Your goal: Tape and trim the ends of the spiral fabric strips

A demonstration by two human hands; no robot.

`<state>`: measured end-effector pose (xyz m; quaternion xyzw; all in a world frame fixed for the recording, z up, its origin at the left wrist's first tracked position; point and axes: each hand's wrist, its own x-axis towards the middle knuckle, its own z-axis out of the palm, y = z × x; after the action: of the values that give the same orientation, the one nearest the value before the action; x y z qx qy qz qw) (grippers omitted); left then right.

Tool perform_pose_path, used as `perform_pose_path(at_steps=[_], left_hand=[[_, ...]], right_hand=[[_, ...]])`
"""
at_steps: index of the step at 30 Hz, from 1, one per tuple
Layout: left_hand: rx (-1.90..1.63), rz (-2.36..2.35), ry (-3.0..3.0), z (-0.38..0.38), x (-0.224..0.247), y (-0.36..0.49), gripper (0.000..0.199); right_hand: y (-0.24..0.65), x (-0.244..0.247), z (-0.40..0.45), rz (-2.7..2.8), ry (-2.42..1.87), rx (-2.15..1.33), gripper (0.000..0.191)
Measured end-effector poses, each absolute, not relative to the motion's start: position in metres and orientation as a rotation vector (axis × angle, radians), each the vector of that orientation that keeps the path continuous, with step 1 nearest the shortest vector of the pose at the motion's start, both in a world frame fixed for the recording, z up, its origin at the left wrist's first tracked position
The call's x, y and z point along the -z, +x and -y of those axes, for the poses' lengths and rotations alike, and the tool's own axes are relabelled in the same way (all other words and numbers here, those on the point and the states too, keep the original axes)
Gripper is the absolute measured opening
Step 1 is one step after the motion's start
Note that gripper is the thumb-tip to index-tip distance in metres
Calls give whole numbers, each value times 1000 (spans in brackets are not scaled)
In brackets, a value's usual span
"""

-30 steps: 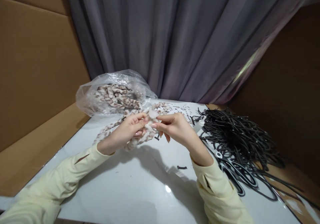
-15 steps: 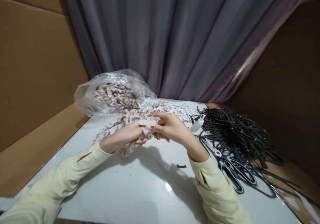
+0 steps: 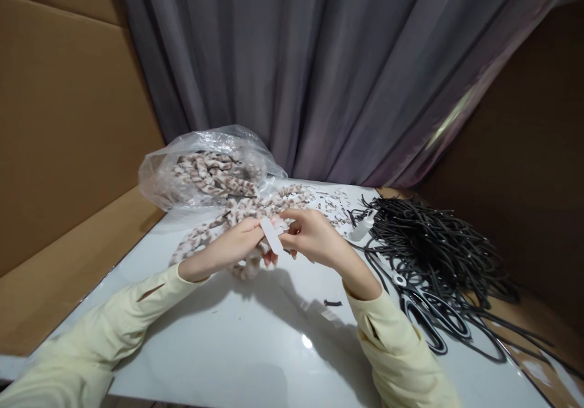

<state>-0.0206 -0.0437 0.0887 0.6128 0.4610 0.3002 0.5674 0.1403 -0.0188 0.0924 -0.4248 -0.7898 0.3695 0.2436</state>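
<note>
Both hands meet above the table's middle, working at a fluffy, brown-spotted white cord [image 3: 247,268]. My left hand [image 3: 232,247] is closed round the cord, which hangs out below its fingers. A flat white strip with rounded ends [image 3: 272,236] slants across between the hands, its upper end by the left thumb. My right hand [image 3: 314,235] is bent in a pinch at the cord's pale end, with its thumb close beside the strip. The strip and fingers partly hide where the right fingertips grip. More spotted fluffy cord [image 3: 196,238] lies on the table behind the left hand.
A clear plastic bag [image 3: 157,180] of fluffy cords stands at the back left. At right lie a heap of black cords [image 3: 429,247], scissors [image 3: 433,317] and a white squeeze bottle [image 3: 364,225]. Scraps [image 3: 335,201] litter the back; a short black piece [image 3: 333,303] lies nearer.
The white strip has turned from lying level to slanting down to the right. A yellow thing seen under my right hand is now hidden. Both hands stay nearly in place.
</note>
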Motion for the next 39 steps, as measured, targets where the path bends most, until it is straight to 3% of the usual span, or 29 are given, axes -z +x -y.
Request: perform_pose_path(at_steps=[5,8,12,16,20,28,31,35,39], left_hand=[[-849,-1128,1340,39,-85,-19,12],[-862,-993,1215,35,-81,-20,16],[-798,-784,1032,32,-74,-21,20],[-860,-749,974,33,-74,-20,18],[-933,-768,1030,32,-77,-18,15],[-841,-760,1106,33,-75,-20,29],[-810,-842,1163,37,-80,-22,31],[-685,-991,1376,44,-90,-27,43],[-665,-1039,1464,46,-92,-33,44]], right_hand=[[139,-91,19,2120,-1192,-890,25],[140,-88,17,2067,-1199,-900,38],[139,-83,9,1827,-1263,-1009,34],[141,-85,7,1658,-1314,-1051,58],[145,-91,13,1914,-1165,-1110,43],[146,-87,5,2120,-885,-923,16],[146,-88,4,2093,-942,-859,15],[149,-92,7,2112,-882,-1061,11],[152,-94,8,2185,-858,-1028,17]])
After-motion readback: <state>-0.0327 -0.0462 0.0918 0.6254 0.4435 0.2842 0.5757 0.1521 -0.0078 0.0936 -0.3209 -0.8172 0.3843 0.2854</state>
